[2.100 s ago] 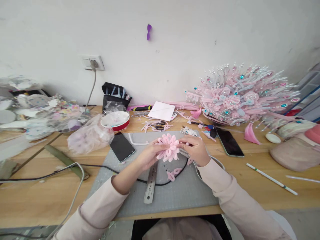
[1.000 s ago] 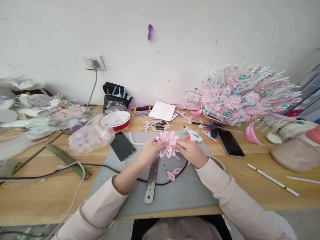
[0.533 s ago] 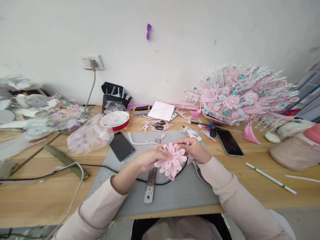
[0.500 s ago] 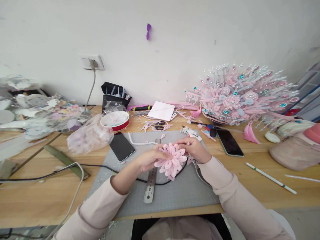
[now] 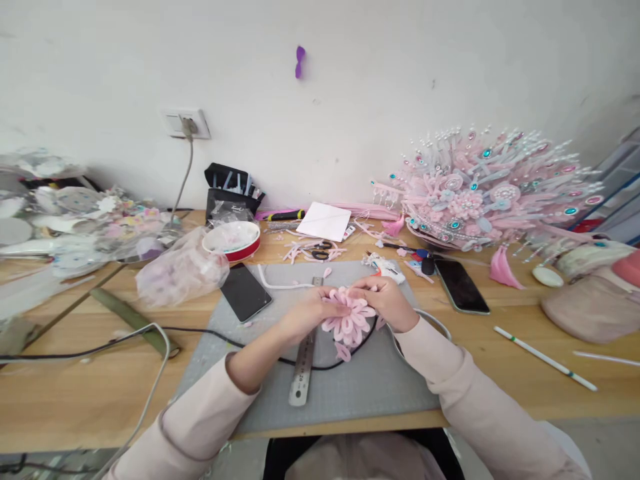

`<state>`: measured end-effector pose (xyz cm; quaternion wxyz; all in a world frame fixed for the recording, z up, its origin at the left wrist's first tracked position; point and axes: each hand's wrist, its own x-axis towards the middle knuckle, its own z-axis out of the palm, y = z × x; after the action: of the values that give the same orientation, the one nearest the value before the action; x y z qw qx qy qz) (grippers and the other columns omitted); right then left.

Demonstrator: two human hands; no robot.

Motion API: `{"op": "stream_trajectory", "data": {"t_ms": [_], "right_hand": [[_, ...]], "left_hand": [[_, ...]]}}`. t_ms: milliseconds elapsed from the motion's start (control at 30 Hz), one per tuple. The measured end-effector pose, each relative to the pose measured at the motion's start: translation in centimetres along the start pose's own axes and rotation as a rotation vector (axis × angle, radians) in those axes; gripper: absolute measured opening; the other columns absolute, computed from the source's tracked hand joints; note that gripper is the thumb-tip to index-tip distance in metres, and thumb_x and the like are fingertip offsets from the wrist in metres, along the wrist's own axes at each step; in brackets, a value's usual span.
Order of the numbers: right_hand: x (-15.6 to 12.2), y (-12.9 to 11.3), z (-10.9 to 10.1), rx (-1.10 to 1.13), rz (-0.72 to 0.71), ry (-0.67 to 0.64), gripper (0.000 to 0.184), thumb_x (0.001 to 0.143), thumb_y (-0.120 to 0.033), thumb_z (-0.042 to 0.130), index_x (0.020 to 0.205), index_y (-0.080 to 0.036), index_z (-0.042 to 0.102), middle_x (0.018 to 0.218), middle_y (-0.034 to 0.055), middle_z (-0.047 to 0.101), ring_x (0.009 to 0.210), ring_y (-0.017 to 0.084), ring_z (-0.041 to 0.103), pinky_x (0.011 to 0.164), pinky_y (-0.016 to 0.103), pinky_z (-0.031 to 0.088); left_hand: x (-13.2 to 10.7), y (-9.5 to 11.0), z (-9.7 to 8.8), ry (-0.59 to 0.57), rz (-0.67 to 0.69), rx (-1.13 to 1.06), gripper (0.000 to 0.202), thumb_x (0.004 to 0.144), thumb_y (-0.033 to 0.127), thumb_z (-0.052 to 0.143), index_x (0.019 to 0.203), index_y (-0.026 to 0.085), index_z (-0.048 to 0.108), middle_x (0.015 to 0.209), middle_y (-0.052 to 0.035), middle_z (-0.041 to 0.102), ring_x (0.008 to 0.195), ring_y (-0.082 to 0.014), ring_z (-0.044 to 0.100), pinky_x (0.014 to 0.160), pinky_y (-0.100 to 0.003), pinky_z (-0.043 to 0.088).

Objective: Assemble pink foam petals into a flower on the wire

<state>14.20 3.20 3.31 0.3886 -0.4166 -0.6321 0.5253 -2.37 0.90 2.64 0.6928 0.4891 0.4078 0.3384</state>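
A pink looped flower, fuzzy like pipe cleaner, (image 5: 349, 325) is held between my two hands above the grey cutting mat (image 5: 380, 393). My left hand (image 5: 315, 311) pinches its left side, the thumb lying across the petals. On the upper right, my right hand (image 5: 387, 301) is closed with thumb and fingers on the flower's edge. One petal hangs lower than the others. Beneath my left hand lies a steel ruler (image 5: 302, 373), partly covered. A black cable (image 5: 327, 367) crosses the mat under the flower.
Two phones lie on the table, one dark phone (image 5: 245, 293) left and another phone (image 5: 461, 285) right. Behind are black-handled scissors (image 5: 321, 250), a red-and-white bowl (image 5: 245, 252) and a pink beaded headdress (image 5: 480, 193). A white-and-green pen (image 5: 545, 358) lies at right.
The flower has shifted slightly right and tilted, with its lower petal now hanging apart. Both hands have drawn closer together, and my right thumb now lies over the top petals.
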Motion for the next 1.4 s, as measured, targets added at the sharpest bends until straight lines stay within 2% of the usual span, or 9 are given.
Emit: {"op": "stream_trajectory", "data": {"t_ms": [133,233,400,467,633,833,967,1200,1400], "right_hand": [[0.2,0.1,-0.4,-0.017,0.049,-0.016,0.034,0.069,-0.046,0.059,0.083,-0.016,0.067,0.048,-0.0055,0.044,0.041,0.006,0.033,0.040,0.020,0.026],[0.1,0.1,-0.2,-0.245,0.024,-0.079,0.030,0.068,-0.041,0.062,0.080,-0.014,0.068,0.045,-0.0069,0.038,0.042,0.006,0.030,0.040,0.020,0.021],[-0.5,0.6,0.8,-0.487,-0.300,-0.059,0.017,0.075,-0.025,0.054,0.068,-0.014,0.066,0.054,-0.0010,0.052,0.051,0.008,0.040,0.049,0.022,0.029],[-0.6,0.6,0.9,-0.496,-0.342,-0.055,0.018,0.077,-0.025,0.052,0.068,-0.015,0.065,0.056,-0.0004,0.054,0.053,0.009,0.043,0.052,0.023,0.032],[-0.4,0.5,0.7,-0.440,-0.102,-0.013,0.021,0.071,-0.036,0.060,0.079,-0.017,0.057,0.053,-0.0063,0.043,0.050,0.008,0.036,0.046,0.021,0.027],[0.0,0.9,0.4,-0.464,-0.063,-0.097,0.028,0.074,-0.043,0.057,0.065,-0.017,0.050,0.056,-0.0046,0.044,0.054,0.009,0.038,0.048,0.022,0.027],[0.1,1.1,0.5,-0.453,0.003,-0.133,0.034,0.074,-0.049,0.054,0.064,-0.017,0.048,0.050,-0.0051,0.044,0.049,0.009,0.038,0.047,0.022,0.025],[0.1,1.2,0.9,-0.367,0.106,-0.166,0.043,0.071,-0.058,0.053,0.059,-0.018,0.046,0.045,-0.0059,0.043,0.042,0.007,0.039,0.043,0.021,0.026],[0.2,1.3,0.9,-0.303,0.151,-0.163,0.042,0.070,-0.058,0.055,0.060,-0.017,0.048,0.044,-0.0061,0.044,0.039,0.007,0.039,0.039,0.020,0.027]], "left_hand": [[-0.1,0.4,-0.5,0.017,-0.022,0.110,0.028,0.054,0.032,0.072,0.070,0.011,0.062,0.060,-0.0009,0.060,0.050,-0.0090,0.049,0.049,-0.021,0.033],[-0.1,0.6,-0.6,0.016,-0.025,0.268,0.022,0.056,0.030,0.069,0.066,0.012,0.060,0.053,0.0033,0.053,0.046,-0.0067,0.041,0.045,-0.020,0.028],[0.0,0.3,-0.6,0.064,0.015,0.395,0.015,0.057,0.024,0.064,0.064,0.013,0.058,0.052,0.0060,0.046,0.048,-0.0059,0.037,0.046,-0.019,0.026],[0.1,0.3,-0.7,0.075,0.028,0.395,0.014,0.057,0.024,0.064,0.064,0.013,0.058,0.053,0.0059,0.046,0.048,-0.0061,0.037,0.046,-0.019,0.027],[0.1,0.6,-1.1,0.106,0.082,0.340,0.020,0.059,0.029,0.066,0.070,0.013,0.058,0.056,0.0036,0.053,0.048,-0.0082,0.043,0.048,-0.021,0.032],[0.2,0.6,-1.3,0.148,0.148,0.309,0.018,0.062,0.025,0.065,0.075,0.014,0.057,0.061,0.0030,0.056,0.052,-0.0091,0.048,0.052,-0.021,0.036],[0.4,0.3,-1.4,0.193,0.210,0.270,0.036,0.060,0.020,0.066,0.093,0.018,0.053,0.071,0.0049,0.055,0.059,-0.0089,0.049,0.059,-0.021,0.038],[0.5,0.3,-1.3,0.174,0.151,0.241,0.026,0.061,0.023,0.065,0.082,0.014,0.053,0.067,0.0033,0.053,0.059,-0.0092,0.047,0.056,-0.021,0.036],[0.5,0.1,-1.5,0.105,0.131,0.064,0.030,0.057,0.025,0.069,0.080,0.013,0.054,0.066,0.0025,0.053,0.058,-0.0089,0.047,0.054,-0.020,0.034]]}}
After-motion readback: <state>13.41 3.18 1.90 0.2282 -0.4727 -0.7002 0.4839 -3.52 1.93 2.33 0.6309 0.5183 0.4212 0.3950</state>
